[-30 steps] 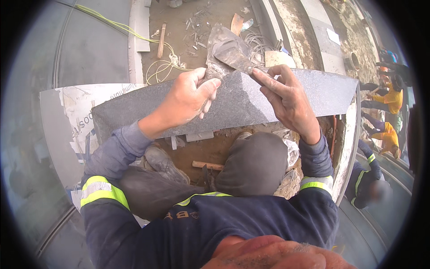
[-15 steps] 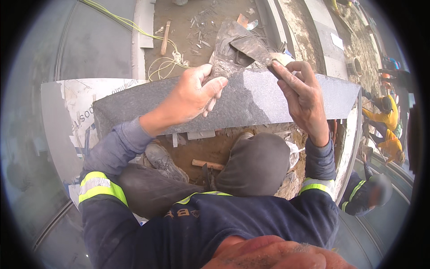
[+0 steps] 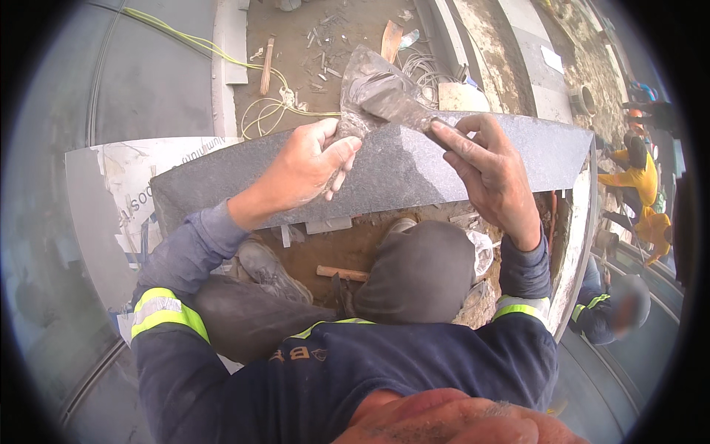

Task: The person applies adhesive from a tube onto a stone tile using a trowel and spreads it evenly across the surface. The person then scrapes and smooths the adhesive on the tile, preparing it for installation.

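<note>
My left hand [image 3: 314, 166] grips a wide, mortar-smeared metal trowel [image 3: 355, 74] by its near end, its blade raised past the far edge of a long dark grey granite slab [image 3: 281, 185]. My right hand [image 3: 481, 170] holds a narrower putty knife [image 3: 403, 111], index finger along it, with the blade lying over the trowel's caked surface. The slab lies crosswise above my bent knees, a darker patch on its middle. Below it a short wooden stick [image 3: 340, 272] lies on the dirt between my legs.
A printed panel [image 3: 103, 200] lies left beside dark glass. Beyond the slab are yellow-green cables [image 3: 177, 33], coiled grey wires [image 3: 423, 63], a wooden piece [image 3: 266, 63] and debris. Several workers in yellow [image 3: 632, 177] are at the right, with another in dark high-visibility clothing [image 3: 595, 314].
Both hands and tools shifted slightly up and right, then back down and left; the putty knife now lies further across the trowel. Workers at the right have moved.
</note>
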A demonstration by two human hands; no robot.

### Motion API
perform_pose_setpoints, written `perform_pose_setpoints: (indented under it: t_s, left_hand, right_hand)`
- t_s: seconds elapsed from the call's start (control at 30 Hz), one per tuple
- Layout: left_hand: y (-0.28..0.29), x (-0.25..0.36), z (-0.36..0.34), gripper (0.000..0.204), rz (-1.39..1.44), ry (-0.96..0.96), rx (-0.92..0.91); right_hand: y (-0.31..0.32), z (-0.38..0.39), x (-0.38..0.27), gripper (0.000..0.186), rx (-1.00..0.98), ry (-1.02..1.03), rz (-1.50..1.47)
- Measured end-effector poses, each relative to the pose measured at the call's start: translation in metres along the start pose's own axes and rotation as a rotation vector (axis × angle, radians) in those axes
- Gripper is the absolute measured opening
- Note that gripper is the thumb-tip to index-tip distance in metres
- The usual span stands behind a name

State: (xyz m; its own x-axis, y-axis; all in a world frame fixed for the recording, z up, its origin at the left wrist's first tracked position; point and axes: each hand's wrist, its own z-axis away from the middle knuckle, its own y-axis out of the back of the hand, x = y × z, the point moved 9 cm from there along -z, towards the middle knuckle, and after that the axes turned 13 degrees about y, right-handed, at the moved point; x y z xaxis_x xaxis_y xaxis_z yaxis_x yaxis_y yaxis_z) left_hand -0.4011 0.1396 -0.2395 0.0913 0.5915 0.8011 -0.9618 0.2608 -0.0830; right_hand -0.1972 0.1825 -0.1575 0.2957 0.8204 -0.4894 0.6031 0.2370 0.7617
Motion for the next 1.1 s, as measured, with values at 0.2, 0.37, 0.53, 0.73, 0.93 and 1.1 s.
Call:
perform_pose_setpoints:
  t_s: [0.2,0.37,0.53,0.73,0.93,1.1]
  left_hand:
    - [-0.002,0.003,0.0,0.025,0.021,0.031,-0.01]
    - [-0.003,0.003,0.0,0.025,0.048,0.031,-0.025]
    - [-0.002,0.001,0.002,0.024,0.043,0.033,-0.045]
    - [-0.007,-0.009,0.0,0.023,-0.004,0.027,-0.054]
    - [-0.003,-0.009,0.003,0.022,-0.071,0.028,-0.003]
    - [0.001,-0.002,0.006,0.022,-0.077,-0.006,0.001]
  right_hand:
    - [0.003,0.001,0.011,0.048,0.026,-0.032,-0.03]
    - [0.003,0.007,0.002,0.046,-0.108,-0.073,-0.012]
    - [0.0,0.009,0.005,0.045,-0.098,-0.115,-0.082]
    - [-0.005,-0.003,0.0,0.05,-0.102,-0.111,-0.101]
    - [0.0,-0.008,0.0,0.049,-0.012,-0.055,-0.074]
    - [-0.004,-0.006,-0.003,0.047,-0.057,-0.017,-0.078]
